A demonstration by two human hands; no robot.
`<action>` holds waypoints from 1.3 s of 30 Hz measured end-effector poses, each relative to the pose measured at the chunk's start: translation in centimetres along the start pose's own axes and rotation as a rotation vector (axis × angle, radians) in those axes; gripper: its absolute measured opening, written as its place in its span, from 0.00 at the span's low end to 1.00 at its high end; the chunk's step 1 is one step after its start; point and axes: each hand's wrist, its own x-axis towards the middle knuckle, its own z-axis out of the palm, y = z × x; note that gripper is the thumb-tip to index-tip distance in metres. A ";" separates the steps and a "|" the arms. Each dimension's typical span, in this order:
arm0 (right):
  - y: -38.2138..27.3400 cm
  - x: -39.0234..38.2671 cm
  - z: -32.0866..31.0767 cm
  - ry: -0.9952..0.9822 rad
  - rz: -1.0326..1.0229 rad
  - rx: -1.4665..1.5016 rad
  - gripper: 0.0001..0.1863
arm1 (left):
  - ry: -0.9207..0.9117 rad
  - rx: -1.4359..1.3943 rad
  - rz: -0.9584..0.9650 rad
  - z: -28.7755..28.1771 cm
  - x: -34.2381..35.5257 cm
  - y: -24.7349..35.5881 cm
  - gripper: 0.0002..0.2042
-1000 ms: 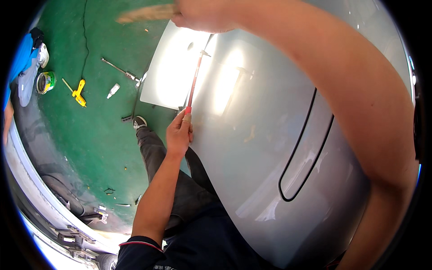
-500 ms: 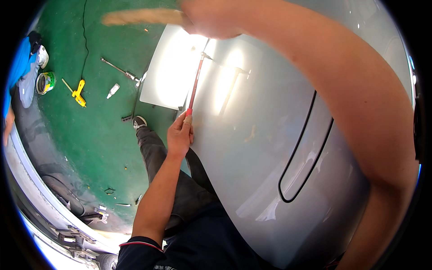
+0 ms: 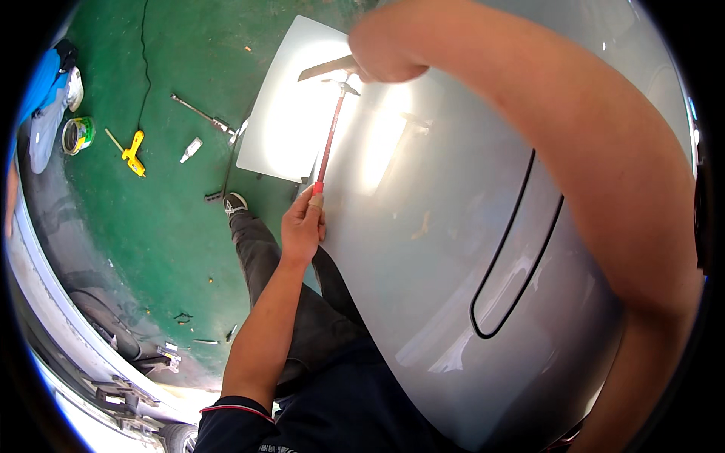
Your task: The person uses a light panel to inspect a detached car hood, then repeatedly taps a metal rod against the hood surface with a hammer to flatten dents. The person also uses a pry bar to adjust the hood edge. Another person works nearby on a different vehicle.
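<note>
My left hand point(image 3: 303, 226) is closed around the red grip of a slim tool point(image 3: 330, 136) with a red shaft and small metal head, held along a silver-grey car panel point(image 3: 408, 279). At the top, my right hand point(image 3: 381, 57) is curled on a flat wooden piece point(image 3: 325, 71), just over that metal head; whether they touch I cannot tell. Behind the tool a glossy white panel point(image 3: 276, 106) glows brightly, and its light reflects on the car panel. A black looped outline point(image 3: 495, 249) lies in the silver surface, partly behind my right forearm.
On the green floor lie a yellow glue gun point(image 3: 134, 155), small bottle point(image 3: 192, 149), metal rod tool point(image 3: 200, 112), cable point(image 3: 145, 60) and open can point(image 3: 78, 136). A person in blue point(image 3: 41, 106) is at far left. A curved vehicle edge point(image 3: 53, 287) runs along the lower left.
My right hand and the wooden piece, earlier blurred and sticking out leftward, have come right and down to the tool's head. My left hand has stayed almost still.
</note>
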 end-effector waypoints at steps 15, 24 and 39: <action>0.0 1.9 1.7 0.417 -0.052 0.112 0.18 | 0.001 -0.030 0.009 0.5 0.2 0.3 0.17; -0.8 1.4 1.4 0.410 -0.025 0.207 0.18 | 0.006 -0.019 0.007 -0.1 -0.2 0.0 0.17; -0.7 -0.2 -0.5 0.427 0.049 0.333 0.22 | 0.022 0.016 -0.024 0.6 0.0 0.4 0.18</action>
